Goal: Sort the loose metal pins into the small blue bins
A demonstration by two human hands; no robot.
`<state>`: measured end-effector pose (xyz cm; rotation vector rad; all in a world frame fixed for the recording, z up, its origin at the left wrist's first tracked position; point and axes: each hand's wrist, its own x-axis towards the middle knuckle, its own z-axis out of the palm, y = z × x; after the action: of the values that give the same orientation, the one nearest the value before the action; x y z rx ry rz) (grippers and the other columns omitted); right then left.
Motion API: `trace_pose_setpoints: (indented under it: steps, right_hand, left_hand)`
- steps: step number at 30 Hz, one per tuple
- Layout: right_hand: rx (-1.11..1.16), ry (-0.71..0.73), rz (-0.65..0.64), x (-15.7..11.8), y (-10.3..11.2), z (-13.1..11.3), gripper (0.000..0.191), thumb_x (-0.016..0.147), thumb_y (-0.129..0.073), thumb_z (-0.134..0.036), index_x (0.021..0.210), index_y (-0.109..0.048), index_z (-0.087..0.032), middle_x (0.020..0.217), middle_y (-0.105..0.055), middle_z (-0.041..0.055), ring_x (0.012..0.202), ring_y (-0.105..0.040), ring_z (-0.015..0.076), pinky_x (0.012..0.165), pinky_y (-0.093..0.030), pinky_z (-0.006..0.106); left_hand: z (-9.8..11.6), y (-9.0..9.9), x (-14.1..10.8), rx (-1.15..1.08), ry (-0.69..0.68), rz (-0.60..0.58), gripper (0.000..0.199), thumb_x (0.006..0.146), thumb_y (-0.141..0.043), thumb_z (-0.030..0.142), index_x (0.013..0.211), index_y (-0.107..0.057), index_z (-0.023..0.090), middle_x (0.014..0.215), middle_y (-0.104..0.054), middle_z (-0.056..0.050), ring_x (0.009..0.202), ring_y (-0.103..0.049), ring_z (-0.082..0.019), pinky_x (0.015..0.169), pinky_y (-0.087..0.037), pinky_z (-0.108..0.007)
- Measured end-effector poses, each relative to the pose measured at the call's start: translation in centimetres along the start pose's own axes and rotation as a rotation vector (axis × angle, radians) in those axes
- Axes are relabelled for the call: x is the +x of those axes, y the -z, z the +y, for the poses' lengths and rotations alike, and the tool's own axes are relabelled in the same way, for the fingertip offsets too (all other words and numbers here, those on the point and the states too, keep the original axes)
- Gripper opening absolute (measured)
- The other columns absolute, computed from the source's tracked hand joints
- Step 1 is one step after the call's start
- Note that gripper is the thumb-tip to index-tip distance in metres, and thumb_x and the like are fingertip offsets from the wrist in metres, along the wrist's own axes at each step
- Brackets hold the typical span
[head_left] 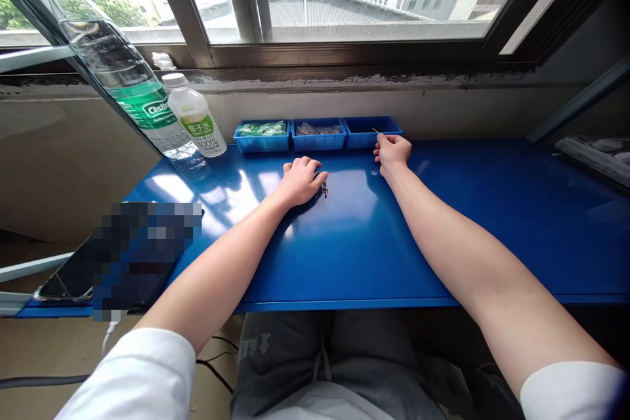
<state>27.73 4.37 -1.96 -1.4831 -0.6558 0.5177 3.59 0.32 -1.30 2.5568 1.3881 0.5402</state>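
My left hand (301, 181) lies palm-down on the blue table, its fingers loosely bent and the thumb spread apart. Beside its thumb, partly covered by the hand, is a little cluster of small dark and gold-coloured parts (325, 189), too small to name. My right hand (395, 151) is pinched at the front rim of the right blue bin (364, 139). From its fingertips sticks out a thin, yellowish pin-like piece (375, 131), held over that bin. The rest of the piece is hidden by the fingers.
Left of that bin stand a blue bin with greyish packets (319, 140) and one with green packets (262, 143). A large water bottle (123, 72) and a smaller white bottle (195, 117) stand at the back left. A phone-like dark device (73, 269) lies at the left edge.
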Motion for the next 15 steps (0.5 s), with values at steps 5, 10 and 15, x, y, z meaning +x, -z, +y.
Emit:
trace_pose_setpoints:
  steps: [5, 10, 15]
  right_hand:
    - [0.143, -0.033, -0.131, 0.48, 0.27, -0.1, 0.011, 0.081, -0.06, -0.028, 0.079, -0.057, -0.017, 0.068, -0.06, -0.0003, 0.047, -0.052, 0.0058, 0.034, -0.034, 0.014]
    - [0.207, -0.061, -0.243, 0.25, 0.75, -0.6, 0.016, 0.083, -0.059, -0.03, 0.094, -0.059, -0.019, 0.087, -0.068, 0.0025, 0.055, -0.058, 0.0063, 0.037, -0.036, 0.014]
    - [0.19, -0.024, -0.277, 0.19, 0.64, -0.3, 0.017, 0.079, -0.06, -0.026, 0.093, -0.06, -0.018, 0.087, -0.068, 0.0034, 0.057, -0.06, 0.0079, 0.038, -0.035, 0.015]
  left_hand:
    - [0.01, 0.12, 0.0, 0.006, -0.002, -0.012, 0.044, 0.093, -0.032, 0.05, 0.118, -0.055, 0.021, 0.122, -0.056, -0.011, 0.118, -0.045, -0.027, 0.099, -0.029, -0.044]
    - [0.01, 0.21, -0.03, -0.002, -0.012, -0.017, 0.046, 0.093, -0.032, 0.05, 0.119, -0.055, 0.02, 0.122, -0.055, -0.011, 0.117, -0.045, -0.028, 0.1, -0.029, -0.044]
    - [-0.05, 0.24, -0.07, -0.004, -0.014, -0.024, 0.046, 0.093, -0.031, 0.05, 0.119, -0.055, 0.02, 0.122, -0.055, -0.011, 0.117, -0.045, -0.028, 0.099, -0.03, -0.044]
